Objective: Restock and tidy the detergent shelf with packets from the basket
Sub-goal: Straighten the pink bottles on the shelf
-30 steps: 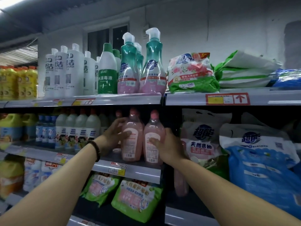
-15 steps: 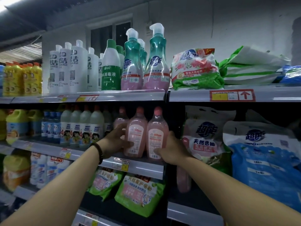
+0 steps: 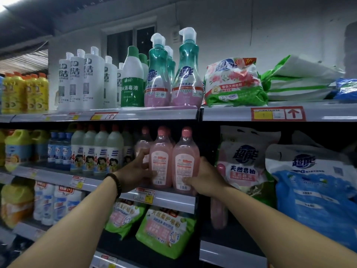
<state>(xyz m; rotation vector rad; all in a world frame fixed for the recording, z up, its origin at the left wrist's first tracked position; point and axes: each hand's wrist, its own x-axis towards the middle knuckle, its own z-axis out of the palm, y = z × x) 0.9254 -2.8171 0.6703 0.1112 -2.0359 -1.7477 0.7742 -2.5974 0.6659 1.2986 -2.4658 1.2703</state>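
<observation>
On the middle shelf (image 3: 58, 179), white bottles (image 3: 100, 151) stand at left. Beside them the left grip (image 3: 135, 175) curls its fingers round the left pink bottle (image 3: 161, 161), upright at the shelf edge, just beside the right pink bottle (image 3: 185, 161), which the right grip (image 3: 207, 180) clasps, thumb across the label. Just right, a soap-powder packet (image 3: 243, 167) leans beside a blue bag (image 3: 313, 190).

left grip (image 3: 135, 174) | right grip (image 3: 204, 180) | slid lower on pink bottles (image 3: 161, 161)
</observation>
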